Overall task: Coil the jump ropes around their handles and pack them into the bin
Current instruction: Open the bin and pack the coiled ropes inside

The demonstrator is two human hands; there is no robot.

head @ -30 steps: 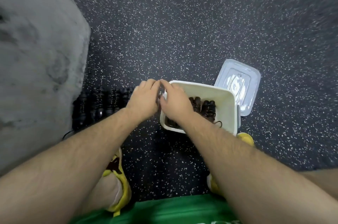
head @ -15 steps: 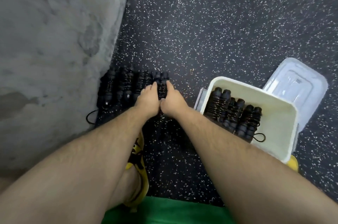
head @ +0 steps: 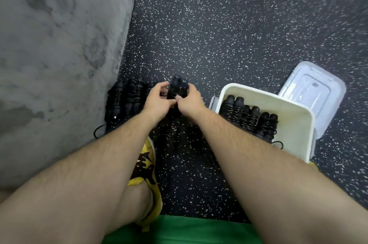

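Note:
A coiled black jump rope bundle (head: 177, 88) is lifted off the floor between my left hand (head: 157, 100) and my right hand (head: 190, 102), both gripping it. Left of it, a row of coiled black jump ropes (head: 127, 98) lies on the speckled floor against a grey wall. A white bin (head: 294, 124) stands to the right, tilted toward me. Three coiled jump ropes (head: 249, 117) lie side by side inside it, with a loose loop of cord sticking out at the near end.
A clear plastic lid (head: 314, 92) lies on the floor behind the bin. The grey wall (head: 59, 54) fills the left side. My yellow patterned shoe (head: 145, 168) sits on the floor below my hands. Dark speckled rubber floor (head: 219, 34) stretches ahead.
My hands went from the bin to the row of ropes on the floor and have now lifted one coiled bundle. The view has swung left.

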